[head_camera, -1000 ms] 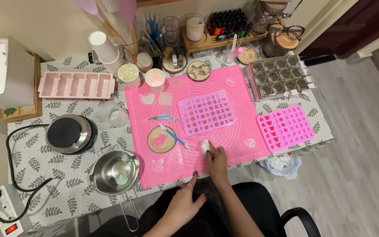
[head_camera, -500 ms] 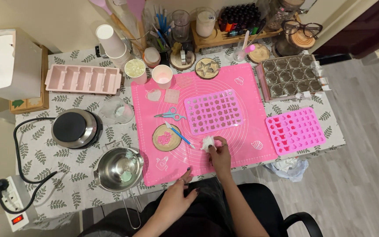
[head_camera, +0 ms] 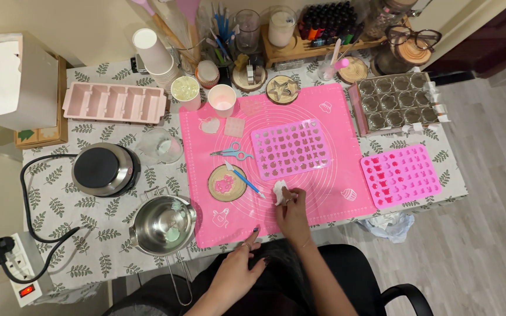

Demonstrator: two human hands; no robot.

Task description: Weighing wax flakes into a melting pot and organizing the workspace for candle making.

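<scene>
1. Right hand (head_camera: 293, 212) pinching a small crumpled white wipe (head_camera: 279, 192) between fingertips, pressed down on the pink silicone mat (head_camera: 335, 126).
2. Left hand (head_camera: 236, 270) loose and holding nothing, one fingertip touching the mat's near edge, back and to the left of the grip.
3. Wipe judged light, soft and easily bunched; no risk of breakage; best pinched at the gathered middle so loose corners trail free. Probably drags a little on the tacky silicone.
4. Just left of the grip: a blue-handled tool (head_camera: 245, 181) lying across a round wooden coaster (head_camera: 227, 182) bearing a pink moulded piece.
5. Just beyond the grip: a pink many-celled silicone mould (head_camera: 291, 148); small scissors (head_camera: 231, 153) to its left.
6. Well to the right of the grip: a second pink mould (head_camera: 401, 175), with a clear tray of flower-shaped cells (head_camera: 395, 102) beyond it.
7. Well to the left: a steel saucepan (head_camera: 163, 225), a round hot plate (head_camera: 104, 169), and a white power strip (head_camera: 21, 269) with a red switch.
8. Far beyond the grip: a rack of dark small bottles (head_camera: 327, 17) with coloured caps, labels too small to tell; a white box (head_camera: 4, 82) at far left, plain-sided.
</scene>
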